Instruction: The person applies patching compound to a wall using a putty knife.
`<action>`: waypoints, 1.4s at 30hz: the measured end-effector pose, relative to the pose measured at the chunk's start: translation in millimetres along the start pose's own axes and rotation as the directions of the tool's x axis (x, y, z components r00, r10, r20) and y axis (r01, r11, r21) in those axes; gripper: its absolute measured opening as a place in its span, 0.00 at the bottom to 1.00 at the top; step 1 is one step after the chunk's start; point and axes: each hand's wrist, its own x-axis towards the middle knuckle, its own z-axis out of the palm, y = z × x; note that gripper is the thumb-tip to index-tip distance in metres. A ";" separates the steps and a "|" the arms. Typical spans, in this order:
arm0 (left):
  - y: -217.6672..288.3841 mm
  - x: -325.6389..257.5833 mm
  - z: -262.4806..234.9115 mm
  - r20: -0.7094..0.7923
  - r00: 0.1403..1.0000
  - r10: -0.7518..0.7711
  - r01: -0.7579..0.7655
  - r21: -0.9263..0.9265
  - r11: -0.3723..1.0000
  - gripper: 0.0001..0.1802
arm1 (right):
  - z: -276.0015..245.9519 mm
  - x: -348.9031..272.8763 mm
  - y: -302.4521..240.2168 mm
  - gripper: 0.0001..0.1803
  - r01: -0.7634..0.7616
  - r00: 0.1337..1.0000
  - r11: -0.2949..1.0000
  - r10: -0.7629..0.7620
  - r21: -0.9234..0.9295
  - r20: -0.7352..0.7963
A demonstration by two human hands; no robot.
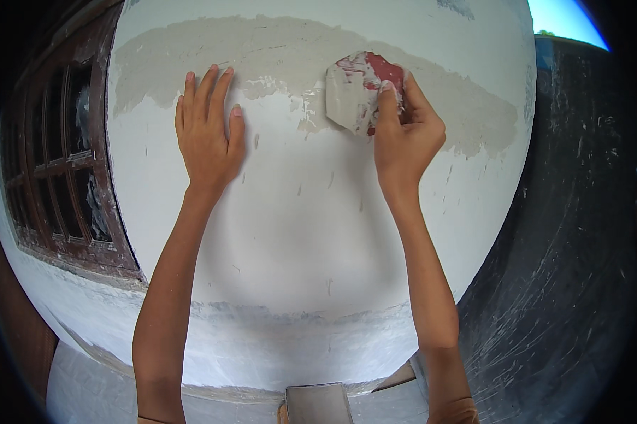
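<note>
In the head view, two bare hands are raised before one white wall (297, 212), which carries one broad grey-beige band of plaster (276, 46) across its upper part. The left hand (209, 138) is open, four fingers and thumb spread, palm toward the wall and fingertips over the band's left half; whether it presses on the surface cannot be told. The right hand (409, 138) is closed on one red flat spreader (346, 99), thumb on the near face, gripping its right edge. The spreader, smeared with pale paste, is right of centre, over the band's lower edge. At the far left is one brown window (110, 212) with two rows of panes; at the right, one dark, splattered surface (551, 283); at the near bottom, one grey block (318, 404).
</note>
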 end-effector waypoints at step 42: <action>-1.4 -1.5 1.3 0.016 1.000 -0.004 0.004 0.007 1.000 0.27 | -1.7 26.3 24.0 0.23 -0.098 0.992 0.966 0.115 0.241 -0.057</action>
